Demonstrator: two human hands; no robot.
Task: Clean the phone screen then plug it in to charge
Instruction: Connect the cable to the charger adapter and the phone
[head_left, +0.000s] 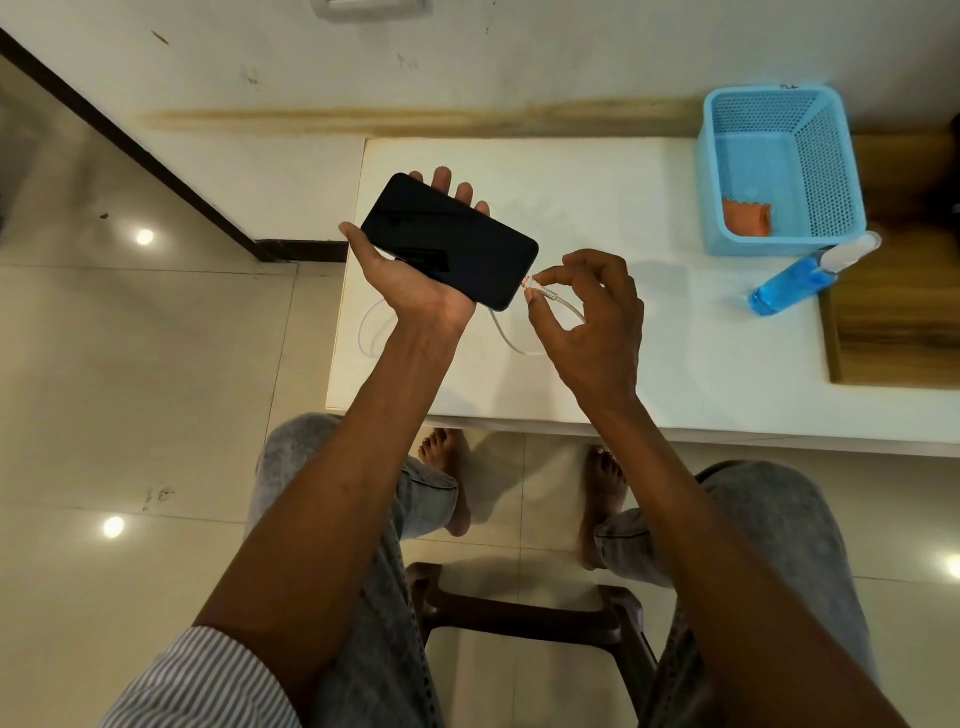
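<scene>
A black phone (449, 240) with a dark screen rests face up in my left hand (415, 283), held above the left part of the white table (675, 353). My right hand (592, 312) pinches the plug of a white charging cable (545, 291) between thumb and fingers. The plug's tip touches the phone's lower right end. The cable loops down over the table and passes under my left wrist. An orange cloth (746, 217) lies inside the blue basket (779, 171).
The blue basket stands at the table's back right. A blue spray bottle (800, 283) lies on its side in front of it, beside a wooden surface (893, 312). My knees, bare feet and a dark stool (519, 613) are below the table's front edge.
</scene>
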